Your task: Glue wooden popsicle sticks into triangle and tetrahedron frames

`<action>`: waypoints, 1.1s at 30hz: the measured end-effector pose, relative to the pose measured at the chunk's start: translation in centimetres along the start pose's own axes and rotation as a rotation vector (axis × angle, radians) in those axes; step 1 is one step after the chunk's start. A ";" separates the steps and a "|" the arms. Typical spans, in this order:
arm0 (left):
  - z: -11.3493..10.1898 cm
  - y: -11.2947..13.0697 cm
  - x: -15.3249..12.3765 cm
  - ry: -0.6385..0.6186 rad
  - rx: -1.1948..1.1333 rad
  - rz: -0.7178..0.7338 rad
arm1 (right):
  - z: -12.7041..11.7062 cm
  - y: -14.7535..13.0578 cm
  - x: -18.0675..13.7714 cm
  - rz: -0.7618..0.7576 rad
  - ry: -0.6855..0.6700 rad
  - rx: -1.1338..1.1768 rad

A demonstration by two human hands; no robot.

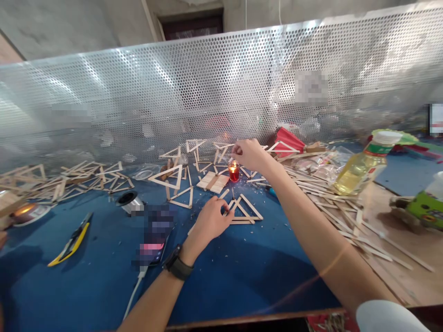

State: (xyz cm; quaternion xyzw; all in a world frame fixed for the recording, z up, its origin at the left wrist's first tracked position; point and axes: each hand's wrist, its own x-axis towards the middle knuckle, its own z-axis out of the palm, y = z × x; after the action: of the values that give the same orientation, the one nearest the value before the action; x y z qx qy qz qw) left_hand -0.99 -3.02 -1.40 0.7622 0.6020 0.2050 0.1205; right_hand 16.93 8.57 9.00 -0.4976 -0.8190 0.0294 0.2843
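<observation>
My left hand (209, 222), with a dark watch at the wrist, rests on the blue table cover and pinches the left corner of a wooden stick triangle (244, 210) lying flat. Farther back, my right hand (249, 154) hovers just above and right of a small lit red candle (234, 171). Its fingers are pinched together on something thin that I cannot make out. A flat panel of joined sticks (213, 181) lies just left of the candle.
Several finished stick triangles (168, 176) lie across the table's back. Loose sticks (325, 196) pile on the right beside a bottle of yellow liquid (362, 167). A yellow utility knife (72, 240), a phone (152, 240) and a tape roll (127, 199) lie left. A perforated metal screen (194, 87) closes the back.
</observation>
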 end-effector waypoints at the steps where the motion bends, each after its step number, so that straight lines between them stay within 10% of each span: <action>1: 0.1 0.0 0.0 0.004 -0.001 0.007 | -0.1 0.1 0.0 0.012 -0.014 -0.009; 33: 0.2 0.0 -0.1 0.024 -0.030 0.036 | 2.3 2.3 0.5 0.019 -0.042 -0.043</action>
State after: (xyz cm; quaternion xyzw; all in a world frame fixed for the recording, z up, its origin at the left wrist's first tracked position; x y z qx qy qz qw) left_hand -0.94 -3.06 -1.62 0.7686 0.5864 0.2253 0.1210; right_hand 17.48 10.67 6.47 -0.5106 -0.8205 0.0252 0.2559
